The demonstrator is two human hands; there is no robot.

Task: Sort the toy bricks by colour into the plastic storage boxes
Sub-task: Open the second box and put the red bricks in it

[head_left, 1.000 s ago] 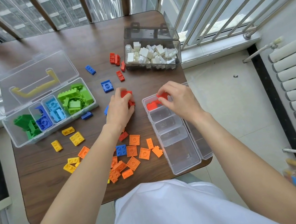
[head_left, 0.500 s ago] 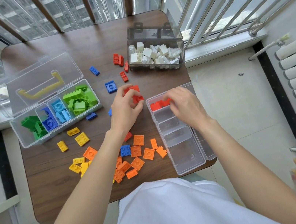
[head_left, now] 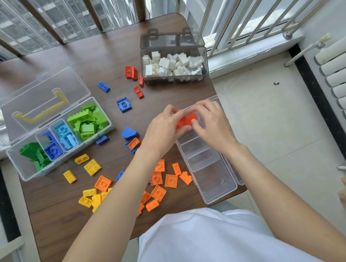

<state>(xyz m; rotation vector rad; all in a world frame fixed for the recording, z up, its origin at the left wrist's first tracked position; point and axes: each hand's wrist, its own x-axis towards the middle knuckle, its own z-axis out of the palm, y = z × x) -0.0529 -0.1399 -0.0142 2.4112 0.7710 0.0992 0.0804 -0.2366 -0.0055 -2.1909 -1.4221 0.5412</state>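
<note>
Meeting over the far compartment of the divided box [head_left: 218, 182], the left hand [head_left: 163, 130] and right hand [head_left: 211, 123] curl their fingers round the red bricks [head_left: 186, 120] between them; the box's long axis runs near-to-far at the bench's right edge.

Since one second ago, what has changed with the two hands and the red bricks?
The left hand lifted its red bricks off the table and carried them right, to the top compartment of the clear divided box. The right hand stayed at that compartment; both hands now meet over the red pile there, so their grip is unclear. The green-and-blue box, the white-brick box and the loose bricks did not move.
</note>
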